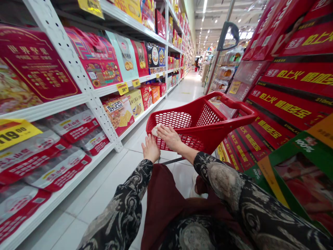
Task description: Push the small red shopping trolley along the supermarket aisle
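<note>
Being pressed flat under the open right hand (169, 137), a small pale packet (156, 130) is being kept at the near left rim of a red plastic shopping basket (197, 119). It is judged light and soft, best pinched by its edges. The left hand (150, 148) is being held open just beside the rim. Only red mesh is being shown inside the basket.

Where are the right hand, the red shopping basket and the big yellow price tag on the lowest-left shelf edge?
right hand (169, 137), head view, on the back of the hand
red shopping basket (173, 119), head view, on its red mesh wall
yellow price tag (14, 132), head view, on the printed price near its middle
</note>
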`<action>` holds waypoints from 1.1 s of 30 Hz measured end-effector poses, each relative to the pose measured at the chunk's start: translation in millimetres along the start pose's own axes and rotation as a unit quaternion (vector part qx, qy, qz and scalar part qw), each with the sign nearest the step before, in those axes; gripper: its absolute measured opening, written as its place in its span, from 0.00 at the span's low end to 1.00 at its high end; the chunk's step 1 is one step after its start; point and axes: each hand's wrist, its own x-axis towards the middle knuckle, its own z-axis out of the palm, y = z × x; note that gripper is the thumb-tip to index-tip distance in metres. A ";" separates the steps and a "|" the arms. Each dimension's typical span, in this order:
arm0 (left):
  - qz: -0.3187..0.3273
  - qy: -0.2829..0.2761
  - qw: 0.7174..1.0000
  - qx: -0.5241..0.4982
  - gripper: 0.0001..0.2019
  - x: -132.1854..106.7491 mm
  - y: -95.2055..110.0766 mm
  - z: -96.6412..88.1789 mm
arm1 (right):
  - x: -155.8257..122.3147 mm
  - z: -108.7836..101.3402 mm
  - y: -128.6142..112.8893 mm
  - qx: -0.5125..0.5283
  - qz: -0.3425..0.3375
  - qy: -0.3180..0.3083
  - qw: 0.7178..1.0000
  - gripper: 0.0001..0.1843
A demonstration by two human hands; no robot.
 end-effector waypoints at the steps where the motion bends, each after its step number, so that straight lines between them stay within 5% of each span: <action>1: 0.001 0.000 1.000 0.000 0.35 0.5 -2.3 -0.4 | 4.5 1.6 -1.1 0.002 0.002 -0.008 1.000 0.21; 10: 0.002 -0.029 0.999 0.034 0.37 -2.9 -27.2 9.8 | -22.8 46.7 -17.5 0.028 -0.034 -0.113 0.993 0.17; 19: -0.028 -0.031 0.999 0.030 0.39 2.2 -32.8 9.8 | 32.1 28.7 -29.6 0.014 -0.039 -0.020 0.999 0.19; 26: 0.004 -0.023 1.000 0.019 0.38 -1.5 -24.1 4.8 | -23.2 45.7 -26.9 0.027 -0.012 -0.149 0.988 0.14; 29: 0.020 -0.002 1.000 0.014 0.37 7.3 -13.7 4.0 | -41.1 28.5 -18.7 0.049 0.011 -0.120 0.991 0.17; 33: 0.061 0.029 0.998 0.008 0.37 26.5 11.9 -4.2 | -55.1 -23.4 20.4 0.041 0.092 -0.007 0.995 0.23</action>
